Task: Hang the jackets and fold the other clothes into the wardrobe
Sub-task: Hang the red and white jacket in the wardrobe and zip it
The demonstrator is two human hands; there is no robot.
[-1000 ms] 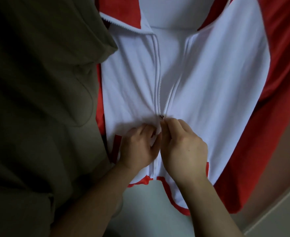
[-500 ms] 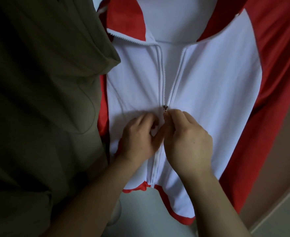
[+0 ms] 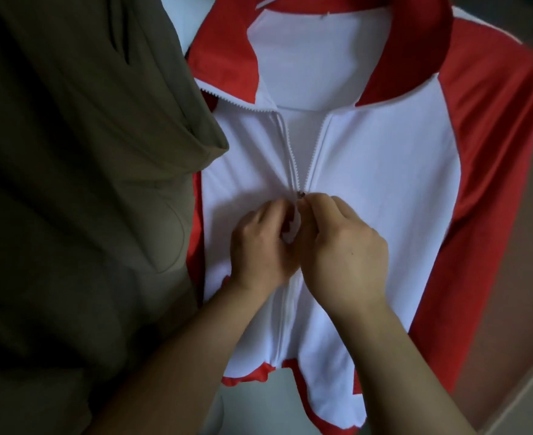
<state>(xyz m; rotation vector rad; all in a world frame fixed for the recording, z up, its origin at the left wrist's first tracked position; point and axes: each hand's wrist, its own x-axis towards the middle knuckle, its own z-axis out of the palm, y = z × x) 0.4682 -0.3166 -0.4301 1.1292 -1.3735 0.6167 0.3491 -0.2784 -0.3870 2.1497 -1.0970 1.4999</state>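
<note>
1. Two garments hang side by side. A big olive-green garment [image 3: 70,183] fills the left of the view, its edge lapping over the near side of the red-and-white jacket [image 3: 384,183].
2. The jacket faces the person, with its collar at the top and its hem at the bottom. What it hangs from is out of sight, probably a hanger.
3. The left hand [image 3: 258,246] has its fingers curled, bunching the white cloth just left of the zip.
4. The right hand [image 3: 346,255] touches the left one, its thumb and forefinger pinched together on the slider's tab.
5. The zip [image 3: 285,309] runs straight up the middle of the jacket from hem to collar. Below the hands it is closed. Above them the two rows of teeth part in a narrow V.
6. The slider [image 3: 302,194] sits at the foot of that V, right at the right hand's fingertips, so this hand is the nearer one. The open length lies directly above the grip. I judge the next pull goes straight up along the zip while the left hand holds the cloth taut.
</note>
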